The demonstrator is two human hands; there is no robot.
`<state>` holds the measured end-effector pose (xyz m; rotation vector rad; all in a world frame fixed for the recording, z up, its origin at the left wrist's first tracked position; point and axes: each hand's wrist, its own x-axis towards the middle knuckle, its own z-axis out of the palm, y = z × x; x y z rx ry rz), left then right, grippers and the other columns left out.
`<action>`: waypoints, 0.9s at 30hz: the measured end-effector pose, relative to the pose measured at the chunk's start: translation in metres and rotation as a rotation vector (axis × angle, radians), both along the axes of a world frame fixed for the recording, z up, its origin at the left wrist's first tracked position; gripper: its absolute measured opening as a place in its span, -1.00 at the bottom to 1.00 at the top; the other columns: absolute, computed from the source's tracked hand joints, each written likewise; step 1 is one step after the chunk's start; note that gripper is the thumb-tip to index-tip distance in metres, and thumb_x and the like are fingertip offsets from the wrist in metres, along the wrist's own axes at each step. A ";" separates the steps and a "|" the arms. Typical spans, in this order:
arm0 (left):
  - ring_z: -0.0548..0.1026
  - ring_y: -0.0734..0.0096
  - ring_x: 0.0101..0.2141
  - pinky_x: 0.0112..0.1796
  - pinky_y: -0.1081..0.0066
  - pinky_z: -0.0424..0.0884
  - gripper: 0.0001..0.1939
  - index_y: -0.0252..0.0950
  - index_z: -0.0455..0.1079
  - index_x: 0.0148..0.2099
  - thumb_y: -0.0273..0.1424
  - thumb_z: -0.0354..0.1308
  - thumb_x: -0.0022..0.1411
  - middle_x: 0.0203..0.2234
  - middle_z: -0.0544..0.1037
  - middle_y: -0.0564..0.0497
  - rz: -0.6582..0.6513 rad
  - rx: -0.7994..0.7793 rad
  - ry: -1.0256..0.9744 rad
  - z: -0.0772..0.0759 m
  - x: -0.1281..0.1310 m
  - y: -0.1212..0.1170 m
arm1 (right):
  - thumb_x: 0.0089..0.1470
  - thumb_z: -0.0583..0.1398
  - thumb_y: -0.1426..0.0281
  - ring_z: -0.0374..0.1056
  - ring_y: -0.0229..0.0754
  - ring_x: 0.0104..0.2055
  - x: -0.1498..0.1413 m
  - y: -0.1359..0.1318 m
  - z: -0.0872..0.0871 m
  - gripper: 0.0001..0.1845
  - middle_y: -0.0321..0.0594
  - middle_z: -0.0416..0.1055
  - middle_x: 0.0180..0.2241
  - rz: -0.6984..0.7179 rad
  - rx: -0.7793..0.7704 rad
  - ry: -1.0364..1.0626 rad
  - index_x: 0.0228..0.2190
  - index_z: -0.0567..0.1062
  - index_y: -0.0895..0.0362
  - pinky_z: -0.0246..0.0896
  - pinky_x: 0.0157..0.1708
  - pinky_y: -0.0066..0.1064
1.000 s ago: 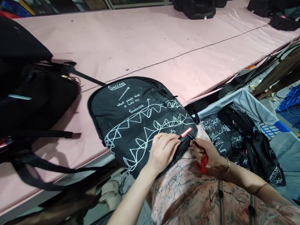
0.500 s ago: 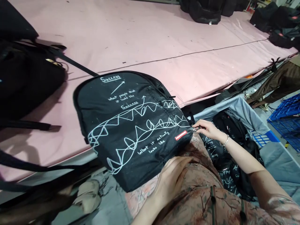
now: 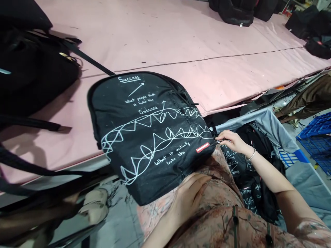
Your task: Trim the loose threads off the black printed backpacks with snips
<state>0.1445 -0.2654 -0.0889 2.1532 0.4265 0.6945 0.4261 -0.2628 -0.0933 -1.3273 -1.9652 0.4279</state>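
Note:
A black backpack [image 3: 144, 131] printed with white scribbles and the word "Success" lies half on the pink table [image 3: 181, 44], its lower end over my lap. My right hand [image 3: 231, 140] is pinched on the zipper pulls [image 3: 218, 140] at the bag's right corner, near a small red label [image 3: 202, 147]. My left hand [image 3: 187, 198] rests flat on my patterned lap just below the bag's lower edge, fingers loosely extended and holding nothing.
A pile of black bags and straps [image 3: 33, 72] lies at the left. A grey bin [image 3: 261, 117] to my right holds more printed black bags [image 3: 248, 162]. Blue crates [image 3: 317, 137] stand far right. More dark bags [image 3: 232, 12] sit at the table's far edge.
My left hand left the backpack front and dropped to my lap. My right hand moved from the lower edge up to the zipper pulls at the bag's right corner; the red thing it held is out of sight.

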 end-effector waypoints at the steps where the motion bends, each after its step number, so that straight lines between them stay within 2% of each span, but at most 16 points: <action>1: 0.40 0.52 -0.16 -0.12 0.48 0.35 -0.69 -0.28 0.30 -0.02 -0.59 -0.03 0.20 -0.20 0.46 0.00 0.004 0.001 -0.005 0.000 0.000 0.000 | 0.11 0.15 0.43 0.31 -0.25 -0.22 0.000 0.000 0.002 -0.82 -0.19 0.43 -0.29 0.009 0.000 -0.001 -0.20 0.43 0.18 0.26 -0.21 -0.37; 15: 0.39 0.50 -0.17 -0.14 0.45 0.37 -0.72 -0.31 0.32 -0.05 -0.60 -0.04 0.21 -0.22 0.47 -0.01 0.017 -0.005 -0.029 0.003 -0.002 -0.002 | 0.15 0.10 0.39 0.27 -0.23 -0.21 -0.017 0.015 0.022 -0.80 -0.14 0.38 -0.29 0.169 -0.016 -0.156 -0.19 0.41 0.20 0.22 -0.17 -0.34; 23: 0.39 0.47 -0.16 -0.13 0.42 0.38 -0.73 -0.32 0.33 -0.06 -0.60 -0.05 0.22 -0.21 0.47 -0.03 0.034 0.041 -0.043 0.004 -0.002 -0.003 | 0.18 0.05 0.38 0.26 -0.21 -0.21 -0.031 0.016 0.031 -0.78 -0.11 0.36 -0.28 0.180 -0.032 -0.231 -0.19 0.41 0.20 0.22 -0.17 -0.32; 27: 0.39 0.47 -0.18 -0.14 0.41 0.37 -0.73 -0.32 0.33 -0.06 -0.58 -0.06 0.22 -0.22 0.47 -0.03 0.039 0.030 -0.051 0.004 -0.002 -0.003 | 0.18 0.03 0.40 0.23 -0.23 -0.21 -0.036 0.015 0.035 -0.77 -0.08 0.28 -0.25 0.165 -0.048 -0.234 -0.16 0.40 0.20 0.24 -0.22 -0.38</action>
